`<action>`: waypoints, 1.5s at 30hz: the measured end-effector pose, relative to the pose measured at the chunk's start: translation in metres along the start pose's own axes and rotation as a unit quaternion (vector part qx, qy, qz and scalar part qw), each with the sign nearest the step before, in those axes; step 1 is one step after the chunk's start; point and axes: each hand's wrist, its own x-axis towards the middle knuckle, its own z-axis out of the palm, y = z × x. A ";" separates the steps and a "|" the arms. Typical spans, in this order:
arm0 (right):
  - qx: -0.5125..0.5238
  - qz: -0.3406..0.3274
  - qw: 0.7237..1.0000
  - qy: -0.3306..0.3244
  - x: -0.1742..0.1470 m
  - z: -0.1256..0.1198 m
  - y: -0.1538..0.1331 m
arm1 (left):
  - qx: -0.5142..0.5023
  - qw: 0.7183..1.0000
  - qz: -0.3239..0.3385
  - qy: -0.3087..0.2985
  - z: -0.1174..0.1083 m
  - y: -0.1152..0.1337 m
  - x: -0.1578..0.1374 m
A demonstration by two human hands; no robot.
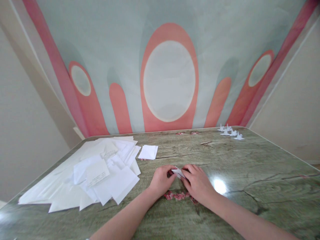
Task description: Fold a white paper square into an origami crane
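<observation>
A small folded piece of white paper (178,172) is held between my two hands, just above the middle of the table. My left hand (162,179) pinches its left end with thumb and fingers. On the other side, my right hand (197,181) grips the right end, fingers closed on it. Parts of the paper are hidden behind the fingertips, so its full folded shape cannot be made out. Beyond my left hand lies a small stack of square white paper (148,152).
Loose white sheets (62,180) spread in a large overlapping pile over the left of the wood-patterned table (250,160). Several small folded paper figures (231,131) stand near the far right corner. A wall with pink and orange shapes (170,126) rises behind the far edge.
</observation>
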 end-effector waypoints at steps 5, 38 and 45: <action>-0.009 -0.003 1.000 0.000 0.000 0.001 0.001 | 0.049 0.996 0.040 -0.060 -0.008 0.007 0.011; -0.023 -0.015 1.000 -0.003 0.000 0.002 0.004 | 0.009 0.997 0.034 -0.071 -0.003 0.000 0.017; -0.016 -0.008 1.000 -0.002 0.000 0.002 0.004 | 0.024 0.996 0.042 -0.069 -0.004 0.001 0.015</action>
